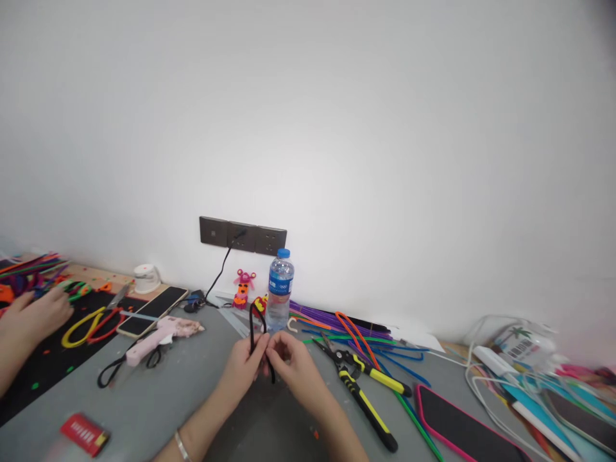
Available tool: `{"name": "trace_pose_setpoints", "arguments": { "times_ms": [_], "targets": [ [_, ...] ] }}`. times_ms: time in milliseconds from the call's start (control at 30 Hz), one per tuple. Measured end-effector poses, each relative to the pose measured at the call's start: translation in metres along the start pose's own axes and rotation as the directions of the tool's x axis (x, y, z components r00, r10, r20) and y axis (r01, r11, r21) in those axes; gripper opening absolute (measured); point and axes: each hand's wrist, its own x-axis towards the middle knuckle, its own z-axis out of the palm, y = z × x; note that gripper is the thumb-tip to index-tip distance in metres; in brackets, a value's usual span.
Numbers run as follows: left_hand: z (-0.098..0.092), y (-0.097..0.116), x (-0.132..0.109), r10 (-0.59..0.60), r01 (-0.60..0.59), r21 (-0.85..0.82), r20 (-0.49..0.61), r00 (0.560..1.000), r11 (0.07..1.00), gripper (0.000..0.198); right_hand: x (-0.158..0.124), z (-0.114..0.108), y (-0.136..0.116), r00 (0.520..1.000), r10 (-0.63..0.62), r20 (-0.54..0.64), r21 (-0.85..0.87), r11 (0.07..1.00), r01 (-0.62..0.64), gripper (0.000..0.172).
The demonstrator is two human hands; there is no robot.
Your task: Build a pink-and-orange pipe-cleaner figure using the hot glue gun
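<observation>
A black pipe cleaner (251,327) is bent into a tall loop above my fingers, and one end hangs below them. My left hand (244,360), with a bangle on its wrist, pinches the pipe cleaner between thumb and fingers. Close against it, my right hand (291,360) is closed with thumb and forefinger pressed at the pipe cleaner's lower part. Just behind the hands stands a water bottle (280,292) with a blue cap. To its left are a small pink and orange figure (241,292) and a red and yellow piece (260,305).
Pliers (356,375) with yellow-black handles lie right, beside colourful pipe cleaners (380,353) and a pink-edged phone (462,423). Left are a pink glue gun (156,340), another phone (154,311), scissors (94,326) and a red lighter (85,435). Another person's hand (41,317) reaches in.
</observation>
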Motion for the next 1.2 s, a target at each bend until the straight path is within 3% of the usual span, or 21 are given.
{"name": "trace_pose_setpoints", "arguments": {
  "times_ms": [133, 400, 733, 967, 1200],
  "targets": [
    [0.001, 0.000, 0.000, -0.039, 0.039, -0.094, 0.006, 0.999, 0.995, 0.052, -0.001, 0.002, 0.001, 0.995, -0.096, -0.009, -0.067, 0.993, 0.095, 0.013],
    [0.010, 0.006, -0.004, -0.204, 0.183, -0.325, -0.032, 0.978, 0.928, 0.059, -0.003, 0.002, -0.001, 0.985, -0.175, 0.004, -0.092, 0.980, 0.174, 0.010],
    [0.005, 0.014, -0.006, -0.216, 0.180, -0.323, -0.078, 0.973, 0.929, 0.059, -0.001, -0.001, 0.000, 0.997, -0.018, 0.075, 0.270, 0.963, -0.003, 0.022],
    [0.006, 0.010, -0.005, -0.181, 0.155, -0.282, -0.072, 0.981, 0.947, 0.058, 0.000, 0.002, 0.007, 0.998, 0.020, 0.061, 0.289, 0.957, -0.037, 0.025],
    [0.009, 0.010, -0.007, -0.238, 0.224, -0.338, 0.001, 0.971, 0.914, 0.059, 0.001, 0.000, 0.000, 0.994, 0.031, 0.100, 0.339, 0.939, -0.063, 0.027]
  ]
}}
